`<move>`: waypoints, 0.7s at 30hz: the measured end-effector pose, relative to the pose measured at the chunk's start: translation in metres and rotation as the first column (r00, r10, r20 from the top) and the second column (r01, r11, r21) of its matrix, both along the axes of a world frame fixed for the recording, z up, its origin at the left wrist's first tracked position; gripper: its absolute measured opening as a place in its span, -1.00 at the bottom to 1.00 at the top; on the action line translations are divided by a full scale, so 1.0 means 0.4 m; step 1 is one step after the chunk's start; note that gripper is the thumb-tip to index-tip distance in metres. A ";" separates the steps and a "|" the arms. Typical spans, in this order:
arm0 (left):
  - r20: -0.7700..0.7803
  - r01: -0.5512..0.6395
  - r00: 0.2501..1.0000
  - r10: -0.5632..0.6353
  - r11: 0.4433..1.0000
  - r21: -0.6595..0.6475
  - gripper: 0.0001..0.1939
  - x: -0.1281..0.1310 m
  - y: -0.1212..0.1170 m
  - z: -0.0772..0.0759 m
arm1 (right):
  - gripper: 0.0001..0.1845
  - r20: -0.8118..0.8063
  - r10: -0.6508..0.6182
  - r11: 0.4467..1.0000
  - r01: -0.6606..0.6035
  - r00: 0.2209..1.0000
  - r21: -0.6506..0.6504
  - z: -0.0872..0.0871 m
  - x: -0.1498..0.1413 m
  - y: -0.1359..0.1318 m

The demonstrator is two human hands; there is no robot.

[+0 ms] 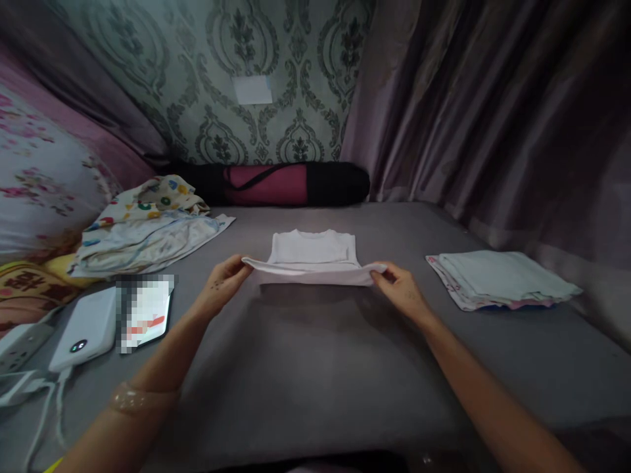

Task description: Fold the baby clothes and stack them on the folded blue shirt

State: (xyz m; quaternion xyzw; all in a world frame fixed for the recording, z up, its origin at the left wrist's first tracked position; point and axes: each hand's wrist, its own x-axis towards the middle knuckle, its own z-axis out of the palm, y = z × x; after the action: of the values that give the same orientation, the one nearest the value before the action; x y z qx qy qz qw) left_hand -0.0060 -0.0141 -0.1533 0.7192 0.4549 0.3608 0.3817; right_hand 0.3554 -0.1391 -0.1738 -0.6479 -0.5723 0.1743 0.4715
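Note:
A white shirt [311,247] lies on the grey bed surface [305,368] with its neckline toward the wall and its sides tucked in. Its near edge is lifted and stretched between my two hands. My left hand [227,279] pinches the left corner of that edge. At the opposite corner, my right hand [398,284] grips the cloth between thumb and fingers. The raised band of fabric hides part of the shirt behind it.
Folded clothes [503,279] are stacked at right. Patterned clothes [148,223] lie at left, near a phone [148,315], a white power bank [89,325], cables and a power strip [24,345]. A black and maroon bag [269,184] rests along the wall; curtains [444,98] hang at right.

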 end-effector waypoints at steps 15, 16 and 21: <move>-0.072 -0.278 0.951 0.301 0.933 0.228 -0.79 0.206 0.251 -0.097 | -0.67 0.294 -0.306 0.927 0.354 0.905 -0.124 -0.048 0.017 0.308; -0.078 -0.272 0.952 0.297 0.933 0.234 -0.76 0.210 0.258 -0.101 | -0.66 0.334 -0.303 0.920 0.365 0.892 -0.142 -0.048 0.015 0.314; -0.155 -0.222 0.949 0.275 0.931 0.289 -0.67 0.220 0.290 -0.118 | -0.61 0.511 -0.228 0.911 0.367 0.829 -0.189 -0.045 0.014 0.331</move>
State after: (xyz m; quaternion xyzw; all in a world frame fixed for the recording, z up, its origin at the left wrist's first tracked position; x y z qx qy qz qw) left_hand 0.0822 0.1020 -0.2005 0.7319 0.5245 0.3931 0.1863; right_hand 0.3611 -0.0068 -0.1920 -0.8121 -0.5314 0.0113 0.2408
